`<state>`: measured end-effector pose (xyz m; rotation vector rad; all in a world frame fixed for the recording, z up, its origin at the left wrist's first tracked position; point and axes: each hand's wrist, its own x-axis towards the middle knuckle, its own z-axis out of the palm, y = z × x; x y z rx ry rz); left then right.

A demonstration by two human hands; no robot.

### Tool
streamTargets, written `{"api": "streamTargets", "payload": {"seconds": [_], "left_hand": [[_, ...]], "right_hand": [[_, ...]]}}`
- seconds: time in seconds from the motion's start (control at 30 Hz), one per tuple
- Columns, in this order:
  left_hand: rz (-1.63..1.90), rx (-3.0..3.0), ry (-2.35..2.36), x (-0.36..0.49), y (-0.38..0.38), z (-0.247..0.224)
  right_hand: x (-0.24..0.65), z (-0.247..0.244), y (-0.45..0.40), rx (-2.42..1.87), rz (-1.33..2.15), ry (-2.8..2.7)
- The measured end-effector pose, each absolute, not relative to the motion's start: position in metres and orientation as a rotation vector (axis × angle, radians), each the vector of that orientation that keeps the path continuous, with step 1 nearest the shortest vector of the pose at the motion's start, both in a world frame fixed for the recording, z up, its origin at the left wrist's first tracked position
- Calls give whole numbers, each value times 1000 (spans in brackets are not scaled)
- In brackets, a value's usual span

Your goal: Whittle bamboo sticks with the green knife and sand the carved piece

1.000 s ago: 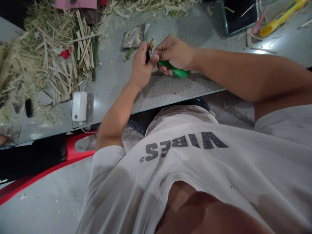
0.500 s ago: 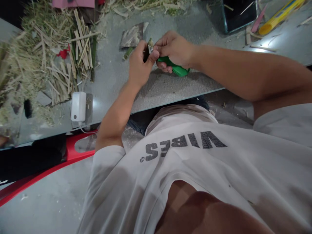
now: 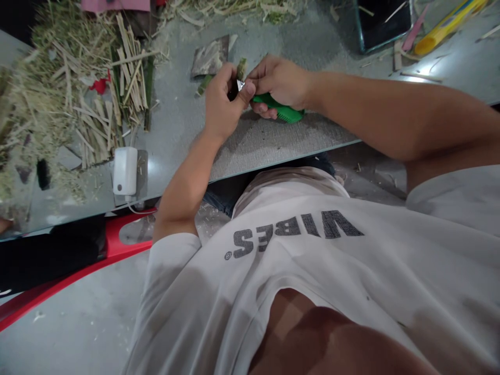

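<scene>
Green knife and short stalk meet between two hands, over the table

Bright green, ridged plastic-handled knife (image 3: 289, 113): handle within right hand (image 3: 279, 80), fingers closed around it. Short metal blade (image 3: 240, 85) points toward left hand, next to that hand's thumb.

Short green-and-tan plant stalk (image 3: 241, 67): above the table, one end showing just past the blade. Left hand (image 3: 224, 101) has fingers curled, gripping the stalk; much of it hidden by the fingers. Exact contact of blade and stalk too small to tell.

Just beyond left hand: a green stub (image 3: 203, 85), whether part of the same stalk cannot be told, and a grey-brown, four-cornered flat scrap (image 3: 210, 55). All over a grey, glass-edged table (image 3: 175, 101).

To the left, a heap of pale, split plant strips (image 3: 135, 73) beside loose, straw-coloured shavings (image 3: 47, 130); nearer the table edge, a white, rounded plastic device (image 3: 125, 171) with a cable. Far right, a dark-screened phone (image 3: 385, 23) near a yellow, long plastic tool (image 3: 445, 28).
</scene>
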<state>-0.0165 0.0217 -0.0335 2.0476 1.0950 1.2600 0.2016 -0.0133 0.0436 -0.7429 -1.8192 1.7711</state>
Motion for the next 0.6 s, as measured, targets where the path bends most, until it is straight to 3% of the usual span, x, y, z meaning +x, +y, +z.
{"api": "streamTargets", "payload": {"seconds": [0.27, 0.6], "left_hand": [[1397, 2050, 1302, -12, 12, -26], [1458, 2063, 1268, -16, 31, -41]], "right_hand": [[206, 27, 9, -551, 1797, -1790], [188, 29, -7, -704, 1531, -1685]]}}
